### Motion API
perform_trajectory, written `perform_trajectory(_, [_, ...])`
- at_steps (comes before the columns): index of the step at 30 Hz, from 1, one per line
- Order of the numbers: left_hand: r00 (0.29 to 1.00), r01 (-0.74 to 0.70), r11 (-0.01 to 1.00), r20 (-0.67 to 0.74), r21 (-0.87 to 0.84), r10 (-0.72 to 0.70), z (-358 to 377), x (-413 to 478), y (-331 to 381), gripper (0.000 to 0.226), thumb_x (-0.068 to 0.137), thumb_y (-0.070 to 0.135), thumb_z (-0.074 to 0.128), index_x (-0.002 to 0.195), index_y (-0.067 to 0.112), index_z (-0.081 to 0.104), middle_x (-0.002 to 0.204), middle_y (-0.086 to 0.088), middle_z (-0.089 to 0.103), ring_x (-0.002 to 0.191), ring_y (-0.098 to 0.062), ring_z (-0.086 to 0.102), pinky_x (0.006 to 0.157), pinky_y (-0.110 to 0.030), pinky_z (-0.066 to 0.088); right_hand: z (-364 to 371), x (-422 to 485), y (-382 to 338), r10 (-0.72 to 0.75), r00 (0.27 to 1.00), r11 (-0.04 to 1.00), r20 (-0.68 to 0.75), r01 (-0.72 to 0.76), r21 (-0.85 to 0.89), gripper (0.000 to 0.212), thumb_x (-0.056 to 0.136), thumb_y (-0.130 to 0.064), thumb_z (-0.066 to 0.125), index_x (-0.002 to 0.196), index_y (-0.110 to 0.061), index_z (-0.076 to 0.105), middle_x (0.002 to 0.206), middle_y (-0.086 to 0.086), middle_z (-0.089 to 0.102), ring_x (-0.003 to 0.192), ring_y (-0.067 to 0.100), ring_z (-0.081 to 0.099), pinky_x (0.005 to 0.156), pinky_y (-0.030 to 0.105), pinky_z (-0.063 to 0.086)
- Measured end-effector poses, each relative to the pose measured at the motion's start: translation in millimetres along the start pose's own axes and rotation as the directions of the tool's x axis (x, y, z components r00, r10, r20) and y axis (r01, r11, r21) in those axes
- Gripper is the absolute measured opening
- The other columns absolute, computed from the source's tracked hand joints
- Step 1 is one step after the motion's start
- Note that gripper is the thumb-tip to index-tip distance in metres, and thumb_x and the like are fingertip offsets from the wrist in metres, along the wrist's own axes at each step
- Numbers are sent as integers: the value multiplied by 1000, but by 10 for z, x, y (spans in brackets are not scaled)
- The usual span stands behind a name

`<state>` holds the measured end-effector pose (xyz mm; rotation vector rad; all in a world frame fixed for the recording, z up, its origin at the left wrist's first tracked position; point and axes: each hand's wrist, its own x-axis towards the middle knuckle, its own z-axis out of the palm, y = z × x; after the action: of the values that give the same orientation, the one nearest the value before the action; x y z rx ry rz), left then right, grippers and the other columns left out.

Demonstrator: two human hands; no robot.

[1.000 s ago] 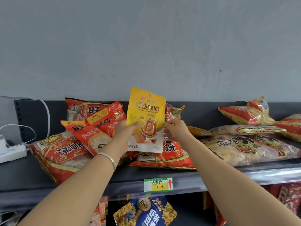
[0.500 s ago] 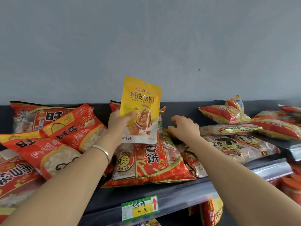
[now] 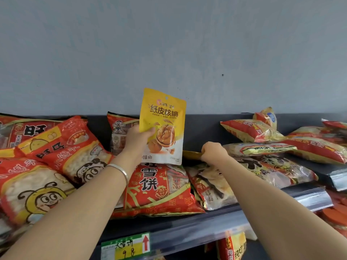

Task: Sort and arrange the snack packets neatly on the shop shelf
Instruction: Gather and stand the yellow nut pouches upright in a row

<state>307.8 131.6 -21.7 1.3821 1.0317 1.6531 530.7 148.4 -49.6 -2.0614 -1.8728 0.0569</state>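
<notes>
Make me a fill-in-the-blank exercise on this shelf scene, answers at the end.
The left hand holds up a ____ walnut packet.
The silver bracelet sits on the ____ wrist.
The right hand grips the gold-edged packet to the ____ of the walnut packet.
The price tag has a red arrow pointing ____.
Missing words: yellow; left; right; up.

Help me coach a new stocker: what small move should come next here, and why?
Probably draw the right hand back, pulling out the gold-edged packet it seems to grip, which lies low among the red bags. The left hand holds the yellow walnut pouch upright above them, so nothing visible blocks that pull.
</notes>
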Motion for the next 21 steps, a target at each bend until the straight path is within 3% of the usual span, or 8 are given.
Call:
perform_trajectory(3, [999, -4, 1000, -43, 8, 4, 104, -14, 10, 23, 90, 11, 61, 112, 15, 66, 98, 5, 67, 86, -5, 60, 73, -21, 46, -111, 85, 138, 12, 995, 992, -97, 1, 123, 14, 90, -7, 57, 98, -6, 68, 92, 10, 66, 77, 21, 61, 67, 28, 52])
perform_trajectory(6, [995, -19, 1000, -101, 7, 20, 164, -58, 11, 23, 89, 10, 61, 112, 16, 66, 95, 7, 67, 85, -5, 60, 70, -19, 46, -136, 146, 260, 55, 979, 961, -198, 2, 278, 20, 90, -6, 56, 73, -12, 65, 78, 6, 61, 65, 16, 54, 60, 26, 45])
perform_trajectory(8, [989, -41, 999, -139, 1, 41, 181, -102, -7, 23, 89, 10, 62, 110, 18, 67, 95, 10, 68, 88, -6, 62, 72, -20, 47, -146, 177, 319, 99, 958, 901, -268, 28, 434, 24, 92, -13, 58, 68, -15, 60, 74, 5, 61, 66, 19, 56, 59, 27, 44])
perform_trajectory(11, [978, -63, 998, -201, 7, 63, 198, -179, -30, 20, 89, 12, 62, 106, 21, 68, 96, 11, 69, 91, -7, 63, 76, -24, 49, -215, 205, 322, 140, 938, 766, -317, 100, 635, 13, 95, -22, 55, 90, -14, 64, 88, 3, 64, 82, 23, 60, 70, 31, 47])
perform_trajectory(13, [968, -71, 997, -240, 18, 73, 219, -230, -29, 21, 89, 11, 61, 108, 19, 67, 94, 12, 68, 89, -6, 62, 73, -22, 47, -266, 216, 286, 160, 934, 633, -321, 152, 759, 17, 98, -23, 51, 105, -12, 62, 96, 2, 62, 88, 20, 58, 76, 32, 47])
perform_trajectory(16, [954, -91, 996, -285, 26, 95, 280, -297, -7, 24, 89, 9, 61, 112, 15, 66, 97, 8, 67, 89, -6, 62, 71, -19, 45, -310, 206, 248, 156, 937, 485, -314, 205, 850, 19, 100, -25, 46, 110, -14, 59, 100, 1, 61, 91, 19, 58, 79, 33, 50])
perform_trajectory(21, [945, -102, 991, -301, 85, 123, 375, -382, 18, 27, 90, 7, 59, 116, 12, 64, 103, 2, 66, 89, -8, 61, 72, -19, 46, -262, 244, 327, 92, 959, 471, -267, 194, 861, 13, 99, -24, 48, 108, -17, 54, 105, 1, 60, 94, 17, 56, 78, 33, 50])
